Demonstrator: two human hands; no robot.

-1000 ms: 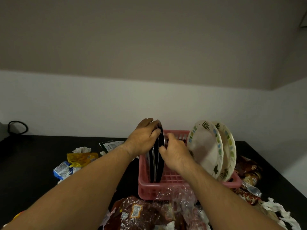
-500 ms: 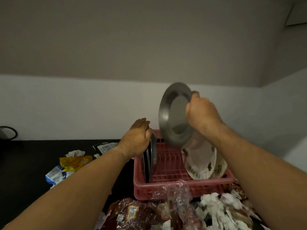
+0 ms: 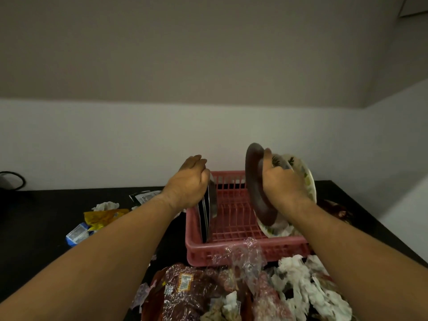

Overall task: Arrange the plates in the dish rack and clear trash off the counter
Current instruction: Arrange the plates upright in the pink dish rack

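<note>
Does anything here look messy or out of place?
Yes. Crumpled tissues and plastic wrappers are heaped on the counter against the rack front; a yellow wrapper lies left of it.

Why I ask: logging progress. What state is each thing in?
pink dish rack: partly filled.
steel plate stack: upright, rack's left end.
lone steel plate: tilted, beside floral plates.
floral plates: leaning, rack's right end.
left grip: holds the stack.
right grip: holds lone plate.
trash: strewn around rack.
</note>
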